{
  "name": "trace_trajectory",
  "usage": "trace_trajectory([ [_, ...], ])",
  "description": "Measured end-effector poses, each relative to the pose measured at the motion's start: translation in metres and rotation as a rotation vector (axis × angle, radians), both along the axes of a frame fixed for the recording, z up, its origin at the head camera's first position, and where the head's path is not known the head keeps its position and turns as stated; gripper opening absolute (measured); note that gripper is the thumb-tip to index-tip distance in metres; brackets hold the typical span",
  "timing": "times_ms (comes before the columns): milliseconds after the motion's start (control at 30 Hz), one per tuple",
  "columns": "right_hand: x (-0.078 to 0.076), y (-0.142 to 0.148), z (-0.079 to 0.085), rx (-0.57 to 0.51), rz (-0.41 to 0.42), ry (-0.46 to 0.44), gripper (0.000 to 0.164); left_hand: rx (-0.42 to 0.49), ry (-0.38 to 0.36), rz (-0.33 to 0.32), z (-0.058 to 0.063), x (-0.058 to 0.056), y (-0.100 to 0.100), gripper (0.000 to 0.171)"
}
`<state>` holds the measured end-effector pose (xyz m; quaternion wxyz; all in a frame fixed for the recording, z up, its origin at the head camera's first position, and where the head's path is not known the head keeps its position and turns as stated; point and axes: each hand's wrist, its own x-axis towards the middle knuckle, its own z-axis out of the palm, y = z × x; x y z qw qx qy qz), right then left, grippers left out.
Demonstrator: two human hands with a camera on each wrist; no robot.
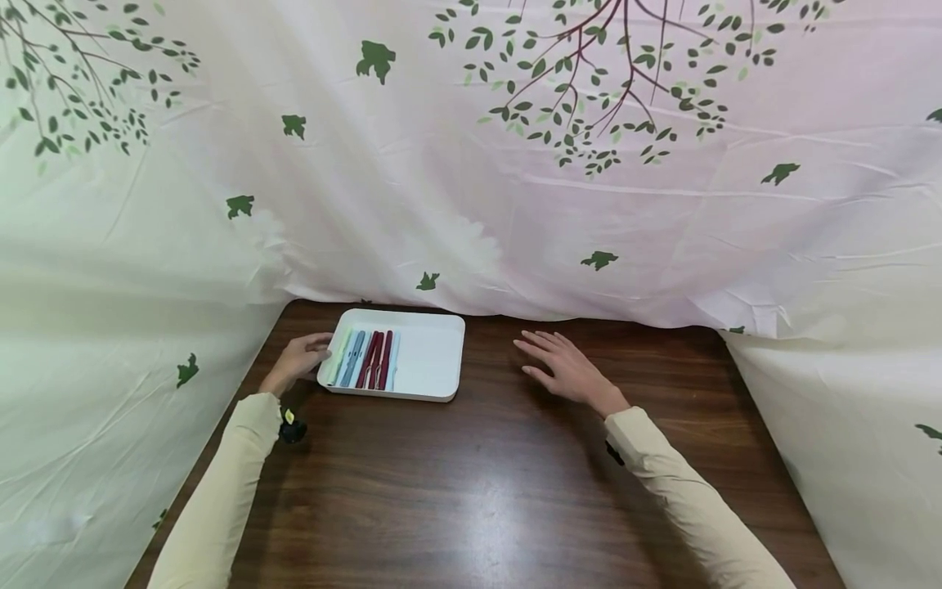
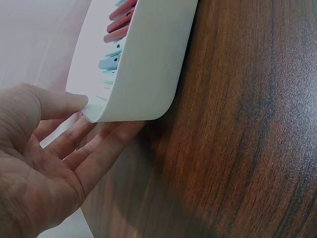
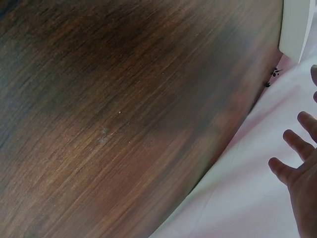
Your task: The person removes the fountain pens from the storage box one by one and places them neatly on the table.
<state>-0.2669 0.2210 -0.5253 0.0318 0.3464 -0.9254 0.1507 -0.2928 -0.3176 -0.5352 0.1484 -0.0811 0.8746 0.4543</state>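
At the tray's left end, my left hand [image 1: 299, 360] grips the white rectangular tray [image 1: 429, 356]. In the left wrist view, the thumb [image 2: 64, 103] lies at the rim while the fingers of the left hand [image 2: 39, 163] reach round the outside of the wall. Slim stick-shaped pieces lie side by side in the tray's left half: pale green, blue, dark red [image 1: 374, 360] and pale blue. Some of their ends show small holes in the left wrist view. To the right of the tray, my right hand [image 1: 562, 366] is over the table with its fingers spread, holding nothing.
The dark wooden table [image 1: 441, 474] stands against a pale cloth [image 1: 471, 204] printed with green leaves and birds, which hangs at the back and both sides. The tray is near the table's back left corner. A dark wrist device [image 1: 292, 427] shows at the left cuff.
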Motion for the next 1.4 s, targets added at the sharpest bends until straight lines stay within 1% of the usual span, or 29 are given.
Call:
trace_trajectory([
  [133,0.001,0.000,-0.001,-0.001,0.003,0.000,0.058,0.009,0.006,-0.014,0.000,0.000,0.002,0.054],
  [400,0.001,-0.002,-0.002,-0.015,0.016,0.020,0.058,0.015,-0.006,0.005,0.003,0.001,0.009,0.054],
  [667,-0.001,-0.004,-0.004,0.002,0.012,0.017,0.058,0.045,0.012,-0.013,0.005,0.002,0.013,0.053],
  [933,-0.002,-0.007,-0.003,-0.015,0.029,0.014,0.058,0.057,0.019,-0.021,0.002,0.003,0.015,0.053],
  [1100,-0.002,-0.008,-0.003,-0.019,0.032,0.006,0.057,0.066,0.027,-0.012,0.001,0.002,0.019,0.053],
  [1267,-0.002,-0.009,-0.005,-0.036,0.049,0.011,0.057,0.078,0.032,-0.020,0.000,0.001,0.022,0.053],
  [1400,-0.002,-0.010,-0.007,-0.031,0.064,0.021,0.058,0.094,0.026,-0.024,-0.001,0.002,0.024,0.053],
])
